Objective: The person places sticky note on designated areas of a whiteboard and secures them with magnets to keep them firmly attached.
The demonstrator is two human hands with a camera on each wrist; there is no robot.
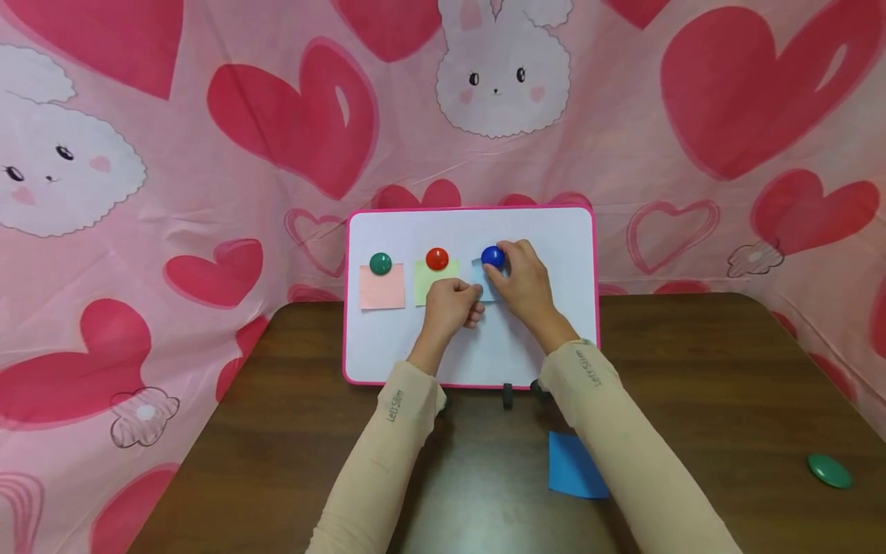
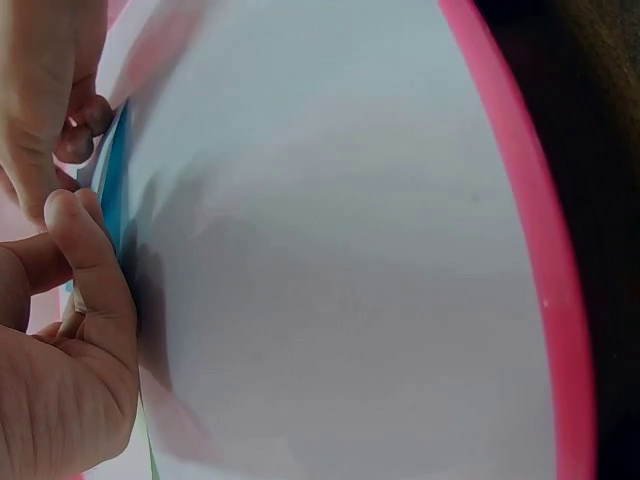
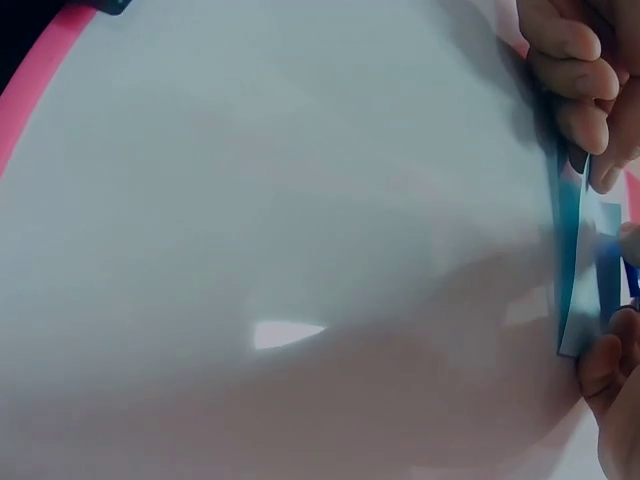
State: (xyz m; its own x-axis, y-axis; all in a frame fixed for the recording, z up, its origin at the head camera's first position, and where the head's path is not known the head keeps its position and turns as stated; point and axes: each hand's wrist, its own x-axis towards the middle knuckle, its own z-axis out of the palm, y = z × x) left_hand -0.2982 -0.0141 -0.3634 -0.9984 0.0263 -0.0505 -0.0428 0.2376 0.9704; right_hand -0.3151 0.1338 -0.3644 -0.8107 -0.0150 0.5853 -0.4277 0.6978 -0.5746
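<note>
A white board (image 1: 477, 354) with a pink rim stands on the table. My right hand (image 1: 527, 283) grips a round blue magnet (image 1: 493, 257) between thumb and fingers, at the top of a light blue sticky note (image 1: 490, 292). With its fingertips my left hand (image 1: 450, 306) pinches the note's left side. In the right wrist view the note (image 3: 583, 300) stands partly away from the board. Left of it, a red magnet (image 1: 437, 258) sits on a green note (image 1: 424, 286), partly behind my left hand. A green magnet (image 1: 381, 264) sits on a pink note (image 1: 382, 288).
On the table (image 1: 291, 431) in front of the board lies a blue sheet (image 1: 576, 465), partly covered by the right sleeve. A green oval object (image 1: 829, 471) lies at the far right. Small black feet (image 1: 507, 395) show under the board. A heart-patterned pink cloth (image 1: 415, 154) hangs behind.
</note>
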